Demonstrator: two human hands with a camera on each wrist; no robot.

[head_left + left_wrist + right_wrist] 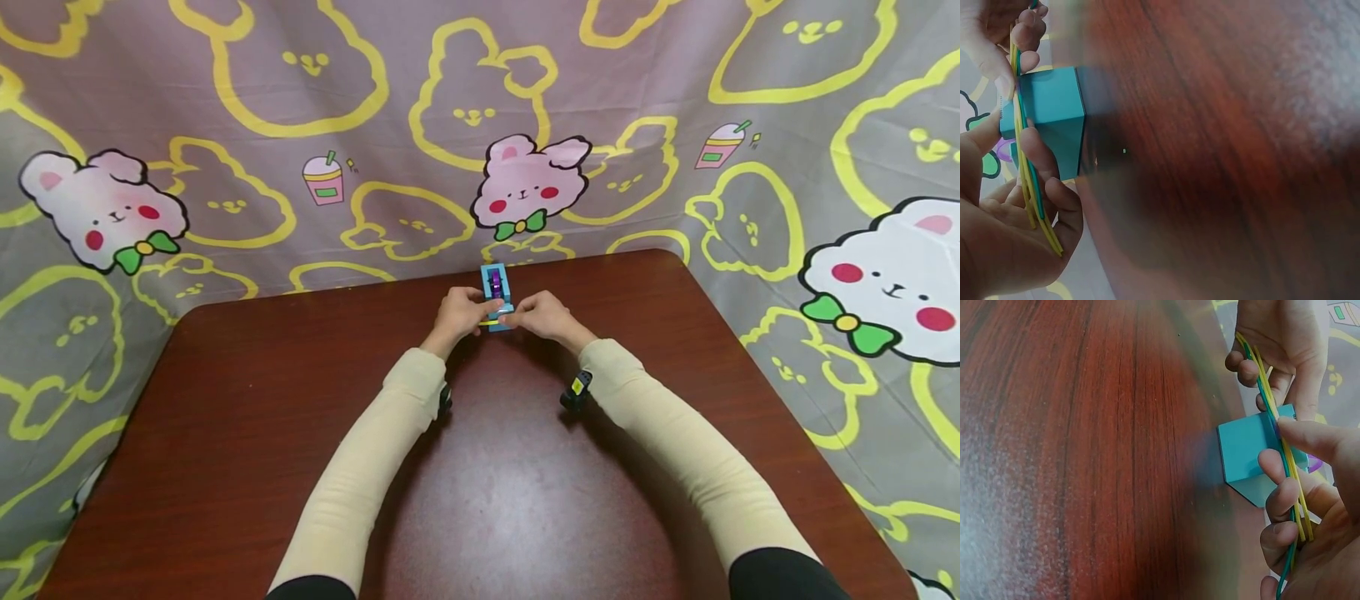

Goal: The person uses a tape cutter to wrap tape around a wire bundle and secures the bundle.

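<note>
Both hands meet at the far side of the table, in front of a teal box (492, 267) with a purple item (496, 282) showing in its open face. My left hand (457, 314) holds one part of a thin bundle of yellow and green strands (1024, 178), which lies along its fingers. The right hand (543, 314) pinches the same bundle between thumb and curled fingers. In the right wrist view the strands cross in front of the box (1244, 447), with the right thumb pressed on their middle. What the strands are made of, I cannot tell.
A dark red-brown wooden table (300, 417) spreads out below the forearms, with a glossy light patch near its front. Behind it hangs a patterned curtain (420, 125) with cartoon bears, close to the table's far edge. A dark wrist camera (576, 392) sits under the right sleeve.
</note>
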